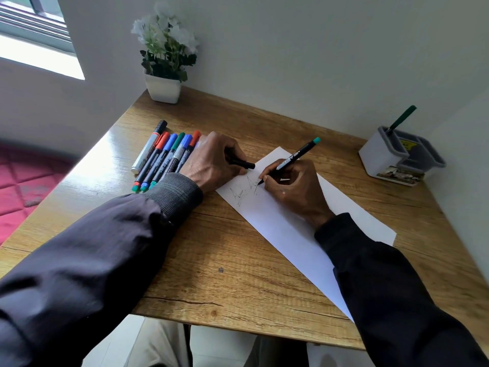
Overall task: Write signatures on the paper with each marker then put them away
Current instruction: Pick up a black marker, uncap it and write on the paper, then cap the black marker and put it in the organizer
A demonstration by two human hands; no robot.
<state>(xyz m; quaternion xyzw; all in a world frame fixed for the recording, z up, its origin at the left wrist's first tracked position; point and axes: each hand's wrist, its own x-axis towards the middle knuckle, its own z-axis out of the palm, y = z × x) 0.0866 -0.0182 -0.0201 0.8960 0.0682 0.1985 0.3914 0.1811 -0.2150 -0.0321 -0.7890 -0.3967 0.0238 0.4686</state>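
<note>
one wooden table (238, 274) spreads under both hands, and a long white paper (285, 234) lies beneath the right hand (293, 186), its far corner touching the left hand (211, 162). a row of markers (164, 157) sits just outside the left hand. the right hand pinches a green-ended marker (296, 154), tip down on the paper by the scrawled signatures. the left hand's fingers curl round a black cap (242, 163).

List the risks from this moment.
The left hand, gripping the black marker cap, has its sleeve across the row of coloured markers near the wooden table's edge; shifting might roll them off. The right hand, writing with the teal-ended black marker, may smear fresh ink on the white paper.
</note>
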